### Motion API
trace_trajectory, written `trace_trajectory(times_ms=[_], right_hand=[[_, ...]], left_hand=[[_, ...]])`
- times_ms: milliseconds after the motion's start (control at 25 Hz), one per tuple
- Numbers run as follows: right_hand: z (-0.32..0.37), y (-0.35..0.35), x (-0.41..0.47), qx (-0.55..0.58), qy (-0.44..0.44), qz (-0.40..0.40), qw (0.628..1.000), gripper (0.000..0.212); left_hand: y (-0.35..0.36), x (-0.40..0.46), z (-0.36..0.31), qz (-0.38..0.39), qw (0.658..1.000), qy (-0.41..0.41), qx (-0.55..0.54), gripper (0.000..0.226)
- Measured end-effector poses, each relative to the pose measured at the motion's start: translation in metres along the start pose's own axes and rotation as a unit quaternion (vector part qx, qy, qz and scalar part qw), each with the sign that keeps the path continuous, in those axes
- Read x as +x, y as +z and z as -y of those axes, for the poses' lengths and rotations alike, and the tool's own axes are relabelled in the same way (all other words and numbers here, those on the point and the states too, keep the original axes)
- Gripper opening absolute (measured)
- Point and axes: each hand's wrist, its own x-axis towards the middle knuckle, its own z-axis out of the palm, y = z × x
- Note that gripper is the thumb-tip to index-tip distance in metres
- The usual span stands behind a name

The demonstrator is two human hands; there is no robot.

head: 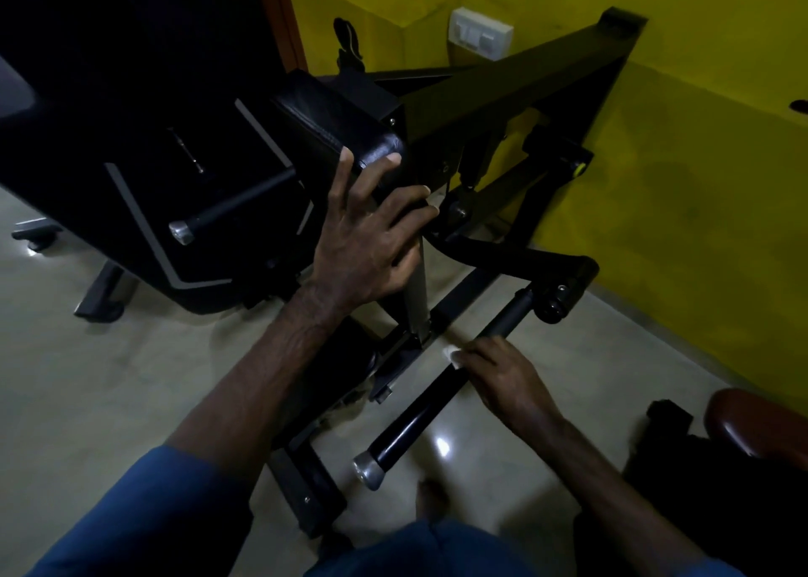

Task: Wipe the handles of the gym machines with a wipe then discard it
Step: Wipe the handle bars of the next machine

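Wipe (451, 355) against black handle (430, 406)

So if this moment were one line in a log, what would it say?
right hand: pressing wipe on handle | left hand: bracing on black pad | discard: pending

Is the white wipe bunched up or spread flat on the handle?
Bunched: only a small white wipe wad shows beside the right hand, which presses it on the black handle.
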Motion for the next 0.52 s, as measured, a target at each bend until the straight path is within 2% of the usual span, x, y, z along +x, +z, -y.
trace_trajectory(times_ms=[80, 160, 200, 240, 280, 360, 480, 520], right_hand=[[-0.010, 0.003, -0.002, -0.020, 0.055, -0.048, 0.997, 0.032], [-0.004, 0.009, -0.010, 0.037, 0.159, -0.113, 0.980, 0.024], [0.009, 0.017, -0.015, 0.094, 0.228, -0.155, 0.957, 0.019], [0.027, 0.025, -0.019, 0.164, 0.302, -0.202, 0.917, 0.015], [0.045, 0.033, -0.021, 0.241, 0.375, -0.249, 0.860, 0.013], [0.066, 0.049, -0.021, 0.398, 0.492, -0.309, 0.710, 0.008], [0.062, 0.068, -0.018, 0.545, 0.575, -0.314, 0.523, 0.012], [0.056, 0.067, -0.014, 0.584, 0.579, -0.309, 0.477, 0.017]], left_hand=[[0.001, -0.001, 0.003, 0.000, 1.000, 0.012, -0.002, 0.040], [0.001, -0.002, 0.005, 0.004, 1.000, 0.020, -0.002, 0.041], [0.002, -0.003, 0.005, 0.005, 1.000, 0.022, -0.001, 0.041], [0.001, -0.003, 0.006, 0.006, 1.000, 0.024, -0.001, 0.042], [0.001, -0.003, 0.006, 0.007, 1.000, 0.027, 0.000, 0.042], [0.001, -0.001, 0.008, 0.010, 0.999, 0.031, 0.000, 0.043], [0.000, -0.003, 0.009, 0.014, 0.999, 0.037, -0.007, 0.044], [0.000, -0.004, 0.009, 0.017, 0.999, 0.040, -0.007, 0.044]])
